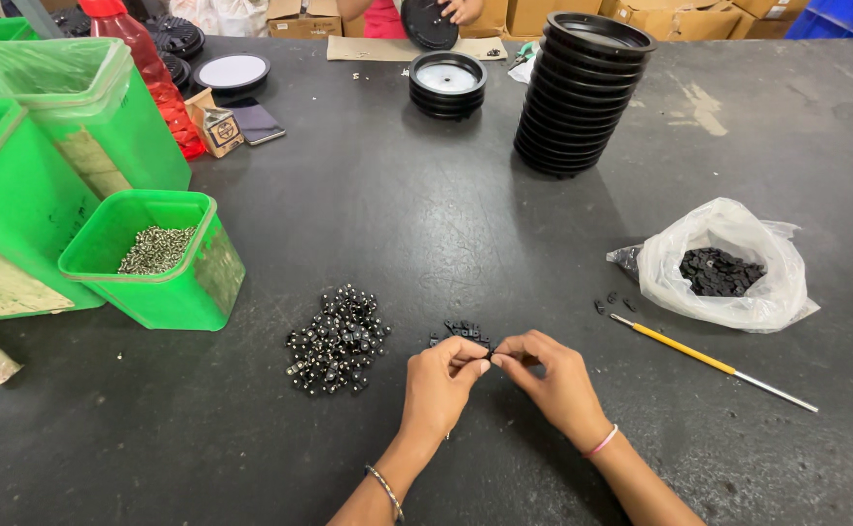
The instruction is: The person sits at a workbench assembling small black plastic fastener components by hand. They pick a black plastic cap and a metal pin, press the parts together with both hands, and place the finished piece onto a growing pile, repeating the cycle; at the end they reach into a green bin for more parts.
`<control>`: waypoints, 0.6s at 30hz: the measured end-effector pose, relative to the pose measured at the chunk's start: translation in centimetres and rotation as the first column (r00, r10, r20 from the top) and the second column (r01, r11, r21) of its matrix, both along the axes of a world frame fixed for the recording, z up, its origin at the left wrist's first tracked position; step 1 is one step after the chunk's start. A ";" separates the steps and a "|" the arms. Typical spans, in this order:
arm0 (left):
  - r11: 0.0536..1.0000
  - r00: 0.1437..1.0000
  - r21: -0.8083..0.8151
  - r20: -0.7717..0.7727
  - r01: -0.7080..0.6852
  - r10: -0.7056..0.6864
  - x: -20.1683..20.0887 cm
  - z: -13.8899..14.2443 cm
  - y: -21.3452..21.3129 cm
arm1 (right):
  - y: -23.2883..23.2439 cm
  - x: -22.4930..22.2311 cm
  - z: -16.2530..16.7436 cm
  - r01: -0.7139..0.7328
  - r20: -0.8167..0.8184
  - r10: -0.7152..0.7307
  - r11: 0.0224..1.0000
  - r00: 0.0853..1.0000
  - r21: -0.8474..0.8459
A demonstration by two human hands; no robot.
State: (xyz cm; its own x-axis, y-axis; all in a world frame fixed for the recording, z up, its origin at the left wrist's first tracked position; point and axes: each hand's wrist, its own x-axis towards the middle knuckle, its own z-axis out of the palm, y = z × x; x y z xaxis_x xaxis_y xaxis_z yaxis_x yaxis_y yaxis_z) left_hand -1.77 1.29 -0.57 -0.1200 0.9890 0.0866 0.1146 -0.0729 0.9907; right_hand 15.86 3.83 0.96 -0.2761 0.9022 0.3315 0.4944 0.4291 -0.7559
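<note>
While both hands (490, 365) pinch one small black part, green tub (188, 292) holds screws (156, 248)

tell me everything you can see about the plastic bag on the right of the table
The plastic bag is thin, translucent white and crumpled, lying open on the dark table. It holds a heap of small black parts. A few more black parts lie loose beside its left edge, and a yellow-handled tool lies just in front.

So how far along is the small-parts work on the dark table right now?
Looks done: a pile of black-and-silver pieces. In hand: left hand and right hand pinch one small black part together. Left: a few loose black parts, more in the plastic bag, and screws in the green tub.
</note>
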 end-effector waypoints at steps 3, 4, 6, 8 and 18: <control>1.000 1.000 0.020 0.006 0.023 -0.023 -0.1 0.0 0.1 | 0.0 0.1 -0.2 0.012 -0.046 -0.014 0.999 0.999 -0.043; 0.999 0.999 0.025 0.011 0.031 -0.032 -0.2 0.0 0.1 | 0.0 0.2 -0.2 0.000 -0.105 -0.011 0.995 0.994 -0.097; 0.999 0.999 -0.004 0.039 0.038 -0.038 -0.1 0.1 0.0 | 0.1 0.4 -0.3 -0.031 -0.220 -0.014 0.980 0.975 -0.199; 0.999 0.998 -0.018 0.055 0.039 -0.038 -0.1 0.3 -0.1 | 0.2 0.5 -0.4 -0.049 -0.202 0.000 0.970 0.979 -0.237; 0.998 0.956 -0.015 0.288 0.069 -0.062 0.4 -0.6 -0.2 | 0.5 1.3 -1.3 -0.092 -0.285 0.018 0.964 0.958 -0.250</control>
